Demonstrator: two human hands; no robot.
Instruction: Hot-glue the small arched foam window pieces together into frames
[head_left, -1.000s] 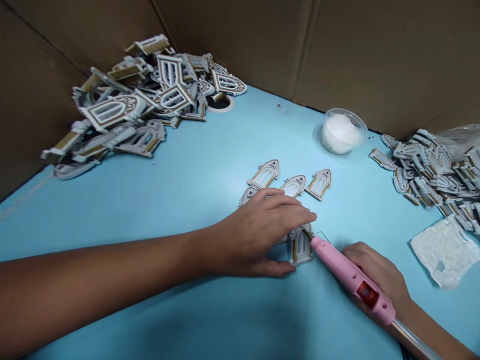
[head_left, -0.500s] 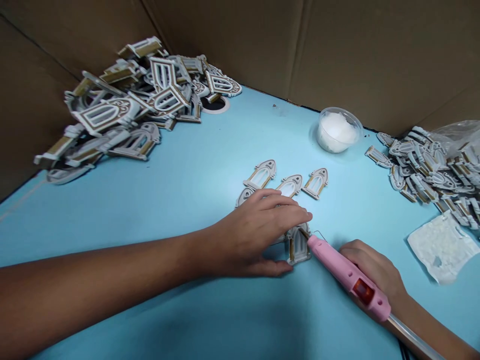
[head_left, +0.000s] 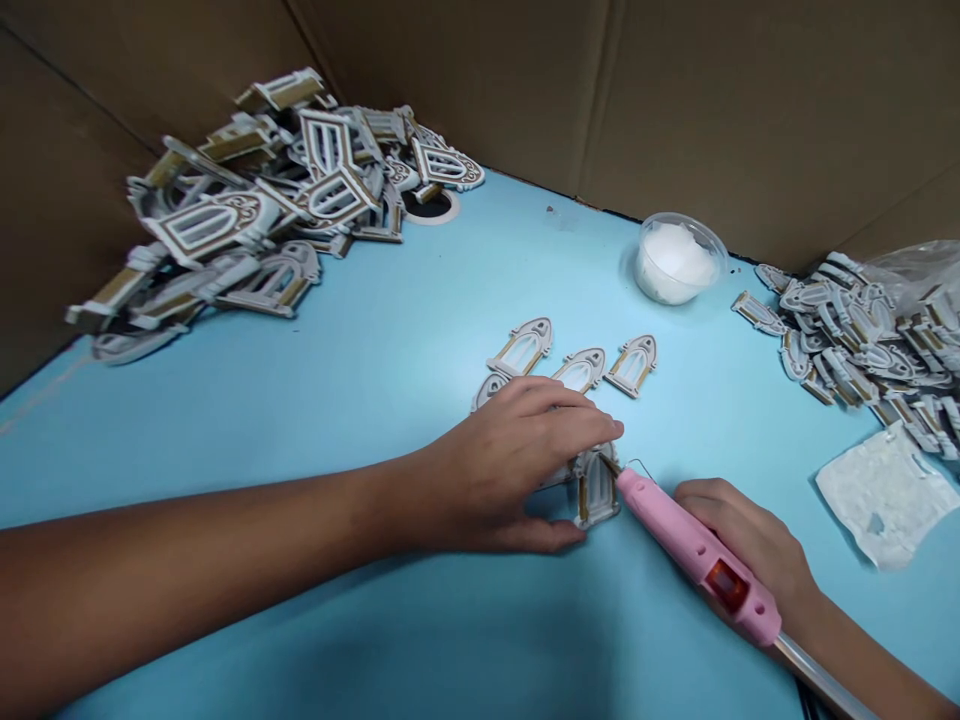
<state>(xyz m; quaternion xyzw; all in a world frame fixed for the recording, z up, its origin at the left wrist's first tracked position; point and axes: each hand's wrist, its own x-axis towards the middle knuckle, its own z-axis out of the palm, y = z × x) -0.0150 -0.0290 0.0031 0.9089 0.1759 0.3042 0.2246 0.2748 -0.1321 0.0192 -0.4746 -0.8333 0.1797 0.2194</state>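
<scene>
My right hand [head_left: 742, 530] is closed round a pink glue gun [head_left: 697, 555], with a clear glue stick [head_left: 817, 675] running out of its back end. The gun's metal tip meets the upper part of a small arched window frame [head_left: 598, 492], white-grey with gold sides. Thumb and fingers of my left hand [head_left: 525, 465] grip that frame at its bottom corner and top, covering part of it. Under and behind this hand lie more small arched frames [head_left: 579, 372], some half hidden. One separate small frame [head_left: 632, 365] lies just beyond the fingertips.
A pile of larger arched frames [head_left: 214, 228] is heaped at the back left beside a cable hole [head_left: 431, 207]. At the back stands a clear tub [head_left: 679, 258] holding white material. Small frames [head_left: 874, 335] pile up at the right, near a white crumpled sheet [head_left: 885, 495]. Cardboard walls [head_left: 480, 80] enclose the blue table [head_left: 360, 400].
Almost nothing differs. The glue gun's tip stays at the arched frame's upper part, and my left hand keeps its grip.
</scene>
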